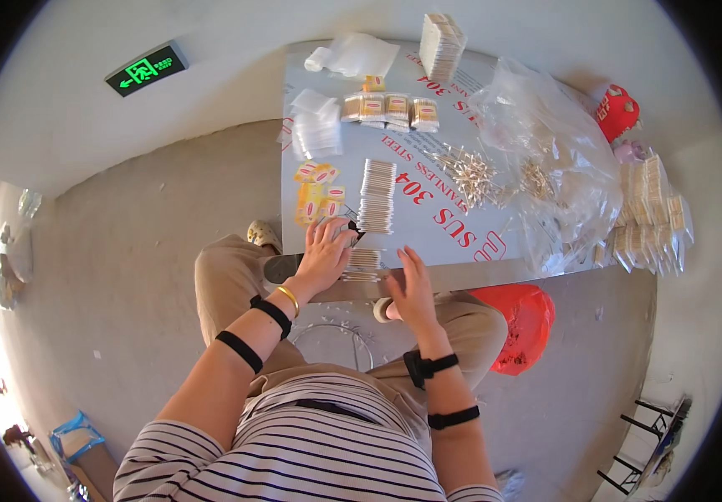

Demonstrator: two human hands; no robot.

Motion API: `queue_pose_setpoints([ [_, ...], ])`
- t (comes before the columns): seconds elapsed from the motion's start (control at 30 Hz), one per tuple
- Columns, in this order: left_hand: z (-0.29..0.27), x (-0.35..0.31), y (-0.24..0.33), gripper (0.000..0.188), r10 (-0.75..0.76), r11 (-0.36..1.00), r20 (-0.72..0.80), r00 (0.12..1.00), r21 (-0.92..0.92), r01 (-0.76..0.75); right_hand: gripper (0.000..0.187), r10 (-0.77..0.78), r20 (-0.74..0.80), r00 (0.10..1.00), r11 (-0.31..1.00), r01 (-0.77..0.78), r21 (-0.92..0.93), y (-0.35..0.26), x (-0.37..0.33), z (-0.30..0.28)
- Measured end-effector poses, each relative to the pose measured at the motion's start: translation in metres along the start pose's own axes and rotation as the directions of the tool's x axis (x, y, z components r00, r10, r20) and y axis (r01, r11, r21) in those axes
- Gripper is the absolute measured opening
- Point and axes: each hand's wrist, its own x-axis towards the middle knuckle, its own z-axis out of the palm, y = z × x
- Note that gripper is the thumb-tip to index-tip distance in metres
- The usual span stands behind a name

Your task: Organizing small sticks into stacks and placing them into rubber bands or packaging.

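A short row of cotton swabs lies side by side at the near edge of the table, between my two hands. My left hand rests at the left ends of these swabs, fingers reaching forward over the tabletop beside a small black object, mostly hidden. My right hand is just right of the row at the table's edge, its fingers stretched out and holding nothing. Farther in, a longer column of cotton swabs is laid out neatly. Yellow and white printed cards lie to its left.
Filled swab packs and clear plastic sleeves stand toward the back. Loose swabs spill from a large clear bag on the right. Stacked packs border the table's right side. A red bag hangs below the edge.
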Motion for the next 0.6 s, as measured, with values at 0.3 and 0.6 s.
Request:
queue_pose_setpoints([
  [0.3, 0.023, -0.062, 0.005, 0.085, -0.132, 0.944, 0.134, 0.982, 0.319, 0.083, 0.088, -0.104, 0.189, 0.976, 0.932, 0.162, -0.324, 0.01, 0.001, 0.044],
  [0.6, 0.039, -0.056, 0.014, 0.087, -0.098, 0.975, 0.065, 0.993, 0.206, 0.083, 0.084, -0.1, 0.236, 0.967, 0.882, 0.196, -0.429, 0.01, 0.003, 0.076],
])
